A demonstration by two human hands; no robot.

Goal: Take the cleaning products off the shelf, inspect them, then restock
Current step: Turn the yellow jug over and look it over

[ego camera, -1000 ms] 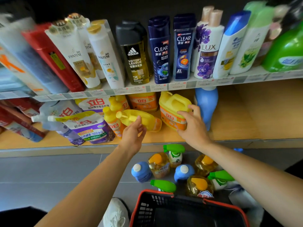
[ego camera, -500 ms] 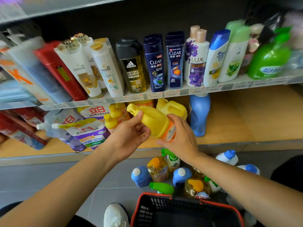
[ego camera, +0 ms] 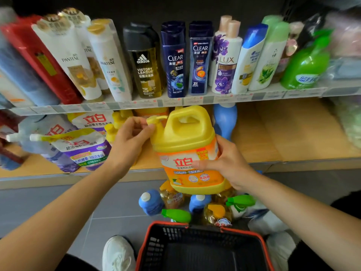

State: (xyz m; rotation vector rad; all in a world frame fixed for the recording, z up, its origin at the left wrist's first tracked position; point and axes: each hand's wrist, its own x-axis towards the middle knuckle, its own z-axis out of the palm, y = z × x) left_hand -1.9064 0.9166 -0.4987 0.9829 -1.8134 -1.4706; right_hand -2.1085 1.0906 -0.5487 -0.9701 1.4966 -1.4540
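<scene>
The yellow jug (ego camera: 185, 137) is smooth moulded plastic with a soft sheen, and its orange label (ego camera: 181, 163) is glossy printed film. Behind the jug, the lower shelf board (ego camera: 273, 133) looks like pale, matt wood. Left of the jug, the refill pouches (ego camera: 84, 147) are soft, shiny, creased film. Above the jug, the shampoo bottles (ego camera: 173, 61) are glossy hard plastic. Below the jug, the basket (ego camera: 156, 249) is matt black plastic mesh with a red rim, on matt grey floor tiles (ego camera: 48, 208).

yellow jug (ego camera: 187, 137) with orange label, black basket (ego camera: 203, 249) rimmed seemingly red.
</scene>
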